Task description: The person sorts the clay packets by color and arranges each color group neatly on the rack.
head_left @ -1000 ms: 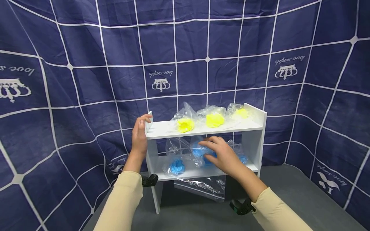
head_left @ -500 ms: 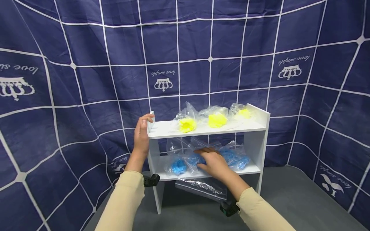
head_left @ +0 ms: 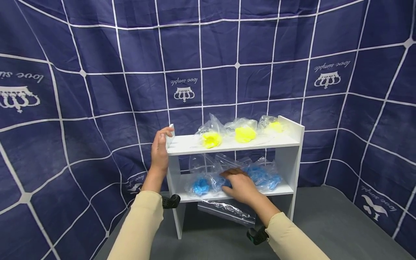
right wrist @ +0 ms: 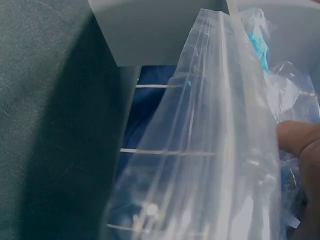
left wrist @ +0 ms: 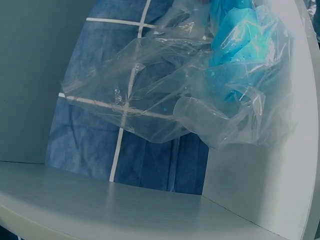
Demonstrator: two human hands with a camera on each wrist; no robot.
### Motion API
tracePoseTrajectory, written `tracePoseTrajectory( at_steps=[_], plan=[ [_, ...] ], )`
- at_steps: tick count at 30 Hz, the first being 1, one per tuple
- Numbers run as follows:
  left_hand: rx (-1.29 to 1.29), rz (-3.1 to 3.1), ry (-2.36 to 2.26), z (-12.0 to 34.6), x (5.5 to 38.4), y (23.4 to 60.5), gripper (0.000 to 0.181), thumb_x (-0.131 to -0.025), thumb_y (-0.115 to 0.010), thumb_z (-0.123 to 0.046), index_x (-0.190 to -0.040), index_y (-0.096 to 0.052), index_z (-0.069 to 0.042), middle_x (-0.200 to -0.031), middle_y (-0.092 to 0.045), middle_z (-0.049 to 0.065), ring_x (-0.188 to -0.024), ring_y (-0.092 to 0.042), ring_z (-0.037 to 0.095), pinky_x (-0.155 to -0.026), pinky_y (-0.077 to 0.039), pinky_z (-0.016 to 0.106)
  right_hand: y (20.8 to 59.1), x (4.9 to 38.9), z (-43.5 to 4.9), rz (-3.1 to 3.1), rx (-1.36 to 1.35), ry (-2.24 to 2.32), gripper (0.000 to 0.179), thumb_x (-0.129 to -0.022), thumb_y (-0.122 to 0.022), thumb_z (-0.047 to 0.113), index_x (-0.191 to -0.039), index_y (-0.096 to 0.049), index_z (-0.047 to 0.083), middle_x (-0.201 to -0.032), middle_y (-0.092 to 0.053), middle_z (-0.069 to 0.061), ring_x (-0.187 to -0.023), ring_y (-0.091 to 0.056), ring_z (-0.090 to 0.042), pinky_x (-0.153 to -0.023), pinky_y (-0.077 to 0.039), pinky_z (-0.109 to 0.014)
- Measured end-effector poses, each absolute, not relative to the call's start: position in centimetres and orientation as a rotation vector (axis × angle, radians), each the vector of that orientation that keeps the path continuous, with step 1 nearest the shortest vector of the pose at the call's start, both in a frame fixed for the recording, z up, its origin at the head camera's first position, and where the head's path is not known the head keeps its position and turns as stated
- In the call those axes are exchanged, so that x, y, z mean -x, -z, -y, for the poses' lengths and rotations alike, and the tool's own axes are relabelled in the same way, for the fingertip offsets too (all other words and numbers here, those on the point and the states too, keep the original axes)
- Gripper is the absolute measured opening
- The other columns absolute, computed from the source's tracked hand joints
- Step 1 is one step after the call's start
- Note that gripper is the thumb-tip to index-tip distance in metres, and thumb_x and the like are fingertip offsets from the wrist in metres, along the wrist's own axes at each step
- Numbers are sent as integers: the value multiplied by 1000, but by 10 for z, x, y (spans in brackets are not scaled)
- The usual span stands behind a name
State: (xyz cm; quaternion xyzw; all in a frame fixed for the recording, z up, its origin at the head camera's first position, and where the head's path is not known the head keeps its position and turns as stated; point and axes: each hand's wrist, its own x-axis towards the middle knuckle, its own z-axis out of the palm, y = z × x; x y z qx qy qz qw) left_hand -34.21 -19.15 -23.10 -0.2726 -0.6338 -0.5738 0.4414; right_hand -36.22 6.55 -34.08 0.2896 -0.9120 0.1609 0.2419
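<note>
My left hand (head_left: 160,151) grips the top of the left side panel (head_left: 170,135) of a small white two-tier shelf (head_left: 227,146), fingers hooked over its edge. On the lower tier, my right hand (head_left: 242,185) holds a clear plastic bag (head_left: 224,162) near the middle, its fingers curved over the bag and its thumb in front. That hand covers most of the blue lump inside. To its left lies another bag with a crumpled blue lump (head_left: 200,187). Blue-filled bags (head_left: 263,177) lie on its right. In the right wrist view the thumb (right wrist: 295,137) shows beside the bags.
Three clear bags with yellow lumps (head_left: 212,139) sit along the upper tier. A clear zip bag (head_left: 227,212) hangs below the lower tier's front edge. The shelf stands on a dark grey surface (head_left: 325,224), before a blue curtain with white grid lines (head_left: 253,86).
My right hand has moved left and down onto the lower tier with the bag, uncovering the blue-filled bags at the right. My left hand keeps its grip on the side panel.
</note>
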Motion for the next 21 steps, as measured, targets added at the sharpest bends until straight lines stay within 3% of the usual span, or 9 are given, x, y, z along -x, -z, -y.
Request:
tracePoseTrajectory(
  at_steps=[3, 5, 10, 21],
  plan=[
    [675, 1571, 1427, 193, 343, 233, 32, -98, -27, -10, -98, -43, 18, -123, -50, 36, -131, -42, 36, -111, -24, 27, 342, 361, -67, 2426, -815, -435, 48, -83, -72, 33, -128, -61, 21, -136, -57, -2, -129, -49, -29, -104, -41, -50],
    [670, 1572, 1437, 191, 339, 233, 32, -97, -27, -8, -98, -42, 20, -123, -49, 37, -131, -39, 44, -111, -24, 26, 343, 358, -70, 2354, -822, -422, 52, -81, -73, 33, -130, -59, 22, -139, -55, -3, -130, -47, -31, -104, -39, -53],
    [645, 1578, 1437, 190, 340, 237, 33, -97, -27, -10, -97, -43, 19, -123, -50, 36, -130, -39, 43, -110, -24, 25, 349, 340, -83, 2157, -792, -463, 56, -77, -78, 29, -129, -59, 23, -135, -56, -4, -124, -49, -31, -98, -41, -54],
    [658, 1562, 1406, 190, 342, 242, 32, -97, -27, -7, -97, -44, 20, -122, -50, 37, -124, -43, 43, -106, -28, 21, 366, 303, -129, 1944, -697, -645, 47, -76, -73, 9, -122, -64, 17, -136, -56, -8, -127, -44, -33, -100, -33, -53]
  ],
)
